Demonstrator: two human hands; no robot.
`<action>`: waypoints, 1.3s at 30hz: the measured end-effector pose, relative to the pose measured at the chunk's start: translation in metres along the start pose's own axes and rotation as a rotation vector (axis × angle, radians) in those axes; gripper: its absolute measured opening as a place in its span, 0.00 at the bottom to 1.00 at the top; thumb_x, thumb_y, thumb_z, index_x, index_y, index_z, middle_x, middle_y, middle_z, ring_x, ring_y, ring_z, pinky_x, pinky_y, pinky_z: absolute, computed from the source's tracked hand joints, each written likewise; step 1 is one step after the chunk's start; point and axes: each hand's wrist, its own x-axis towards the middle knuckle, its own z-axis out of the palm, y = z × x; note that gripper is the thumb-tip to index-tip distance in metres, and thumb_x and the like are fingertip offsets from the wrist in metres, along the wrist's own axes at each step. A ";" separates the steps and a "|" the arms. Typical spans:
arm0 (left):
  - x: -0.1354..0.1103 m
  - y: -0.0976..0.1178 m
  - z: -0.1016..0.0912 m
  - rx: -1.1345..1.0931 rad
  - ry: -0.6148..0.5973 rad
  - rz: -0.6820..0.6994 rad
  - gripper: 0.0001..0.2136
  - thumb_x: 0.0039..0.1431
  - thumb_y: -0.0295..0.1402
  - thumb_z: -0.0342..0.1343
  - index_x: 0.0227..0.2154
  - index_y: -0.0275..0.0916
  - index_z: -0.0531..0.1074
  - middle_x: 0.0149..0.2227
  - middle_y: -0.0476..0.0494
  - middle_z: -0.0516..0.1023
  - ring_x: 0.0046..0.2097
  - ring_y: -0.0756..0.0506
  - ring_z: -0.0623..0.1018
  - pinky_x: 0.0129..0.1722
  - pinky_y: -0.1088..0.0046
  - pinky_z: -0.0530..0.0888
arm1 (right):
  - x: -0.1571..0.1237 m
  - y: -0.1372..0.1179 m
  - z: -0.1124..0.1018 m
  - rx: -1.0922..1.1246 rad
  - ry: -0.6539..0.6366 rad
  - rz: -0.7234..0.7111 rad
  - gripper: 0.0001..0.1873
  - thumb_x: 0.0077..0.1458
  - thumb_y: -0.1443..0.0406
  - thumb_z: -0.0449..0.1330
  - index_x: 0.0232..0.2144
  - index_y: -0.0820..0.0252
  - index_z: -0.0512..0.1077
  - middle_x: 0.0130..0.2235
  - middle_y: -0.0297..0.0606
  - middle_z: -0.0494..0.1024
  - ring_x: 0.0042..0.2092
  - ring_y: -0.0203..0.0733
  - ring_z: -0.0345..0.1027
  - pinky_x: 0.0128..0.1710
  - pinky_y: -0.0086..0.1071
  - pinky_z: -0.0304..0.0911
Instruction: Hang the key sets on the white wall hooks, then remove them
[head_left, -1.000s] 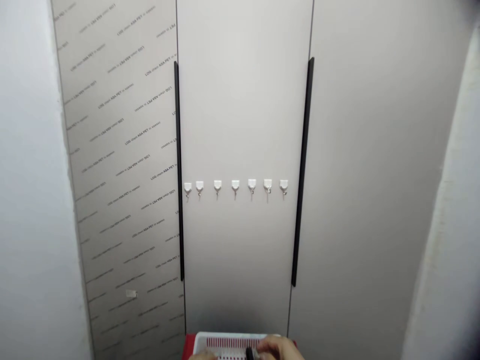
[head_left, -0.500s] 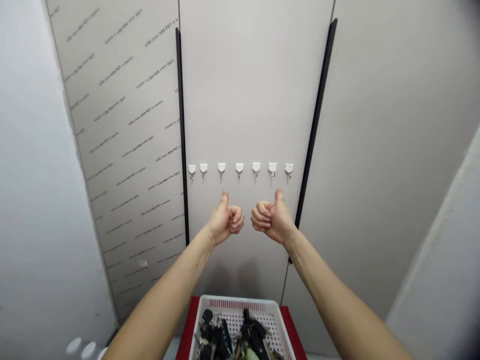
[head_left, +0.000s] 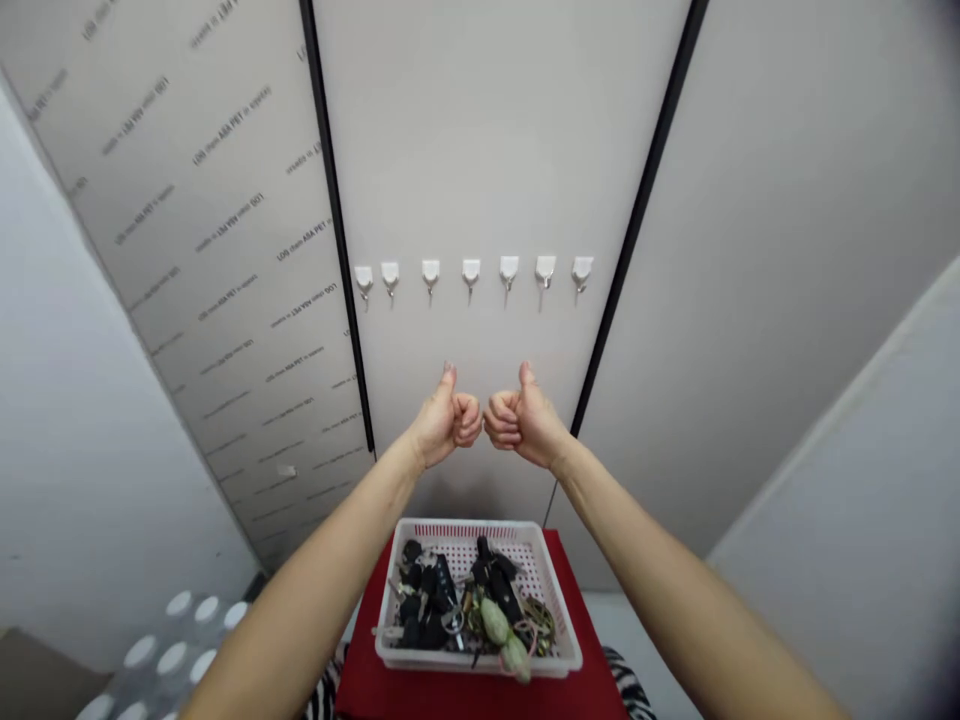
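Observation:
My left hand [head_left: 448,420] and my right hand [head_left: 520,423] are held out in front of me, side by side, each a fist with the thumb pointing up and nothing in it. They hover before a pale cabinet door [head_left: 480,160], just below a row of several small white wall hooks [head_left: 470,272], all bare. Under my forearms a white plastic basket [head_left: 551,600] holds a heap of keys and black key fobs [head_left: 439,600].
The basket stands on a red surface [head_left: 465,695]. Black vertical handle strips [head_left: 637,220] edge the cabinet doors. A film-covered panel [head_left: 195,250] with printed text is at left. White round caps [head_left: 172,650] show at bottom left.
A second ago the hands were low at the basket. They rose into thumbs-up fists and have now drawn closer together, while my view tilted down and showed more of the basket.

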 end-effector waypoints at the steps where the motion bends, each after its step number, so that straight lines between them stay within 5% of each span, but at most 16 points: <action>1: -0.001 -0.014 -0.002 0.012 0.019 -0.024 0.27 0.43 0.53 0.21 0.07 0.36 0.49 0.07 0.54 0.49 0.11 0.58 0.52 0.14 0.80 0.50 | -0.002 0.016 -0.004 -0.033 0.029 0.047 0.29 0.40 0.44 0.28 0.07 0.60 0.45 0.08 0.24 0.44 0.11 0.25 0.34 0.11 0.22 0.35; 6: -0.020 -0.105 -0.011 0.272 0.205 -0.214 0.23 0.45 0.50 0.33 0.11 0.35 0.57 0.10 0.53 0.58 0.15 0.56 0.58 0.16 0.80 0.55 | -0.030 0.103 -0.026 -0.571 0.213 0.174 0.26 0.42 0.48 0.38 0.08 0.61 0.52 0.09 0.25 0.49 0.13 0.25 0.42 0.14 0.23 0.40; 10: -0.053 -0.149 -0.005 0.520 0.209 -0.125 0.12 0.43 0.39 0.44 0.17 0.34 0.63 0.17 0.52 0.63 0.22 0.54 0.63 0.23 0.79 0.60 | -0.064 0.135 -0.030 -0.970 0.263 0.141 0.18 0.42 0.56 0.48 0.11 0.64 0.58 0.13 0.27 0.55 0.18 0.27 0.47 0.18 0.23 0.43; 15: -0.089 -0.148 0.015 0.569 0.083 0.014 0.09 0.44 0.30 0.46 0.30 0.36 0.67 0.31 0.47 0.67 0.35 0.51 0.65 0.36 0.78 0.60 | -0.106 0.130 -0.013 -0.963 0.129 0.104 0.10 0.41 0.61 0.51 0.22 0.62 0.66 0.26 0.34 0.67 0.30 0.34 0.58 0.30 0.26 0.52; 19: -0.099 -0.145 0.021 0.484 -0.067 0.007 0.11 0.48 0.29 0.40 0.31 0.37 0.67 0.34 0.46 0.67 0.38 0.51 0.65 0.40 0.78 0.59 | -0.121 0.129 -0.010 -0.950 0.066 0.098 0.13 0.39 0.60 0.53 0.31 0.60 0.66 0.36 0.38 0.66 0.38 0.38 0.57 0.38 0.28 0.51; 30: -0.100 -0.153 0.021 0.518 -0.084 -0.020 0.14 0.44 0.21 0.39 0.31 0.37 0.66 0.34 0.47 0.67 0.38 0.51 0.65 0.39 0.78 0.60 | -0.118 0.131 -0.010 -1.080 0.070 0.205 0.12 0.42 0.62 0.50 0.33 0.58 0.65 0.28 0.35 0.69 0.28 0.34 0.60 0.28 0.25 0.53; 39: -0.098 -0.154 0.026 0.593 -0.115 0.022 0.11 0.42 0.22 0.44 0.29 0.38 0.66 0.33 0.48 0.66 0.37 0.51 0.64 0.38 0.77 0.60 | -0.127 0.129 -0.012 -0.965 0.112 0.123 0.10 0.39 0.70 0.51 0.28 0.60 0.67 0.29 0.35 0.70 0.32 0.35 0.60 0.32 0.26 0.54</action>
